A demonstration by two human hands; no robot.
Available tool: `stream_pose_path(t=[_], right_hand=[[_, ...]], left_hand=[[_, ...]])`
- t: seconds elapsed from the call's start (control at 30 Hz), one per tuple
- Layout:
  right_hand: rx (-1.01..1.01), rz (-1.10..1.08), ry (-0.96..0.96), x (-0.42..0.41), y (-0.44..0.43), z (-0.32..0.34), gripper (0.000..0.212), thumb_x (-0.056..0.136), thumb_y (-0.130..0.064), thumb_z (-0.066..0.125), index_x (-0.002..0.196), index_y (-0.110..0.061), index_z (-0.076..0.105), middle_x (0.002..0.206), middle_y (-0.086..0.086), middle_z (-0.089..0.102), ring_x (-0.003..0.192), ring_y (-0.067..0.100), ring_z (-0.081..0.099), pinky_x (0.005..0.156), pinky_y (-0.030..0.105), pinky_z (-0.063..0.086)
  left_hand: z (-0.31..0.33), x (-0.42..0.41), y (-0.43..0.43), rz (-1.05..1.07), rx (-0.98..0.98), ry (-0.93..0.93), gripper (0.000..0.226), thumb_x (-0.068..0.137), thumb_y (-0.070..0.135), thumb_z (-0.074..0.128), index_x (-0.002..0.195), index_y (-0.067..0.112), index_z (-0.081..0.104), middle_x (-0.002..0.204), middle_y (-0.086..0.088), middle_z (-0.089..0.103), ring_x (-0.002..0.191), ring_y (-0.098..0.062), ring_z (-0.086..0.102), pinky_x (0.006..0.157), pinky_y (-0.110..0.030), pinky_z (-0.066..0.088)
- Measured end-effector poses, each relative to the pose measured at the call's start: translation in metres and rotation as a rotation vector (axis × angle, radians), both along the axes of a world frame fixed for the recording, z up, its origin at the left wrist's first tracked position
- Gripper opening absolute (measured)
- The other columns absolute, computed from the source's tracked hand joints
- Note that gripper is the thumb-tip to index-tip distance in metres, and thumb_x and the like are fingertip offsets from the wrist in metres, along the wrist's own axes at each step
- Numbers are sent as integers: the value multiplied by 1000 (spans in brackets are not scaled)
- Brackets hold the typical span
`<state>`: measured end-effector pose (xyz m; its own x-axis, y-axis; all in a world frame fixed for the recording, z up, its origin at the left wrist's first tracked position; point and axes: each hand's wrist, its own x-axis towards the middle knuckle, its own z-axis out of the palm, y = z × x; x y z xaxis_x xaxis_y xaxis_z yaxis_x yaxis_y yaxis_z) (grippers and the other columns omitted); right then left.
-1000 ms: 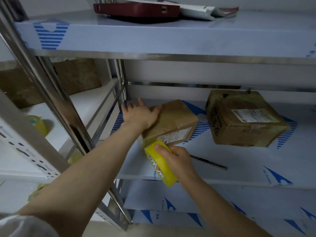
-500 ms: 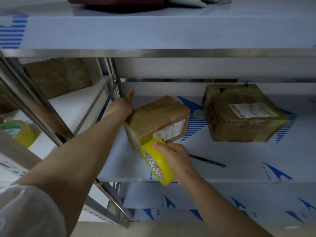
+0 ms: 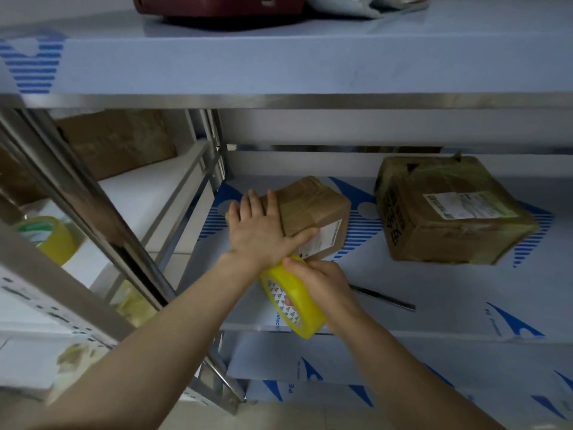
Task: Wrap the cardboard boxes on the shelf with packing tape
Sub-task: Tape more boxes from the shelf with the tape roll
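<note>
We are shifting our left hand [image 3: 257,234], grip spread, atop the small brown cardboard box [image 3: 313,206] mid-frame — bracing it for taping; our right hand [image 3: 324,282] is clasping the round yellow tape roll [image 3: 297,305].

Bright yellow on the tape roll [image 3: 293,301], and its inner ring is white with a pattern of small dark triangles. Plain brown for the small box [image 3: 313,209], white label on it. Brown again on the larger box [image 3: 449,218], black print down its side, white label on top. The shelf film [image 3: 449,299] shows pale bluish white with blue stripes and blue swoosh marks. Up top a dark red case [image 3: 217,6], and at far left a second roll [image 3: 49,240], yellow with green and white inside
</note>
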<state>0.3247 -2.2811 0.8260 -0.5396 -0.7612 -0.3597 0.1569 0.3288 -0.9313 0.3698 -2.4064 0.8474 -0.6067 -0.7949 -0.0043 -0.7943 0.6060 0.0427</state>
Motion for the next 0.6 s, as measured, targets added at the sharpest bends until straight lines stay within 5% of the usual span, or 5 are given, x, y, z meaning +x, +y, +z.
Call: stream_pose_path(t=[0.13, 0.27, 0.37, 0.47, 0.6], right_hand=[[-19, -1, -44, -3, 2, 0, 14, 84, -34, 67, 86, -20, 69, 94, 4, 70, 91, 23, 66, 89, 41, 54], [-37, 9, -56, -3, 4, 0, 9, 86, -30, 66, 80, -23, 67, 88, -2, 68, 93, 23, 65, 88, 37, 53], [-47, 9, -50, -2, 4, -1, 13, 86, -29, 67, 74, -24, 66, 84, -4, 68, 89, 22, 65, 87, 36, 53], [-37, 18, -47, -2, 4, 0, 8, 86, -28, 68, 81, -22, 66, 85, -6, 66, 92, 21, 64, 90, 37, 52], [-9, 27, -28, -2, 5, 0, 13, 86, -33, 67, 88, -20, 66, 94, 1, 67, 96, 24, 64, 91, 39, 52]], left_hand=[[6, 5, -12, -44, 96, -73, 120, 69, 86, 41, 151, 17, -13, 157, -20, -11, 145, -34, -15, 115, -51, -8], [8, 6, -9, -38, 102, -60, 116, 68, 90, 29, 152, 20, -10, 158, -17, -2, 146, -36, -3, 117, -48, 0], [18, 3, -30, 120, 199, 48, 106, 75, 87, 20, 150, 13, 17, 152, -19, 25, 140, -37, 23, 112, -45, 20], [8, 7, -44, 184, 162, 257, 77, 91, 69, 21, 112, 6, 60, 117, -22, 59, 107, -35, 54, 88, -37, 44], [17, 15, -44, 217, 402, 399, 74, 88, 71, 34, 131, 13, 51, 135, -20, 48, 124, -35, 46, 99, -38, 38]])
